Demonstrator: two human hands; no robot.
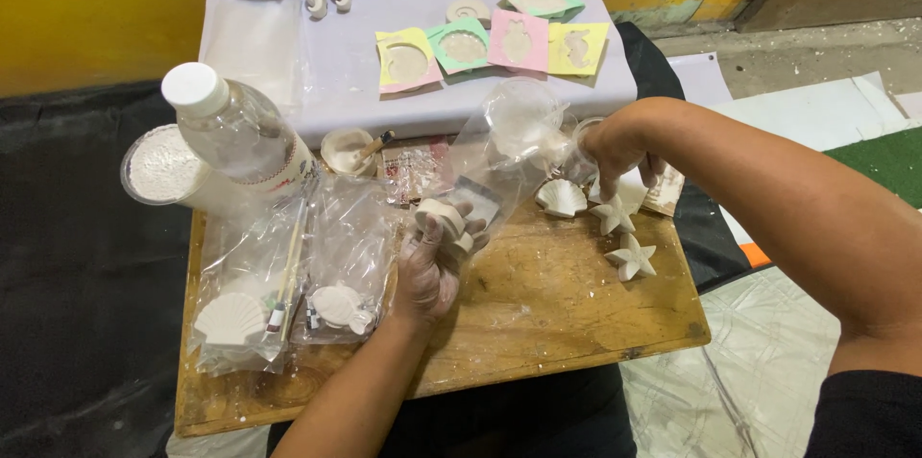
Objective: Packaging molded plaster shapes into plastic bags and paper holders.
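Both hands work over a scuffed wooden board (538, 304). Her left hand (429, 261) is curled around a small white plaster piece (440, 216) and pinches the lower end of a clear plastic bag (499, 156); the right hand (615, 146) is closed on the bag's upper end, fingers bunched into the crinkled film, so the bag stretches slantwise between them above the board.

Behind the board lies a pale cloth-covered table (327, 45) with rows of white castings and coloured paper frames (490, 40) around flat moulded shapes. At the board's left edge a clear plastic bottle (235, 127) with a white cap leans beside a round tub of white powder (161, 168). Below them two filled clear packets (288, 276) lie flat, one with a plaster scallop shell (229, 319), one with a rounder cast. A small bowl with a stick (351, 149) sits just behind. Under the right wrist rest a loose shell cast (561, 197) and two plaster starfish (624, 237), close together on the bare wood.
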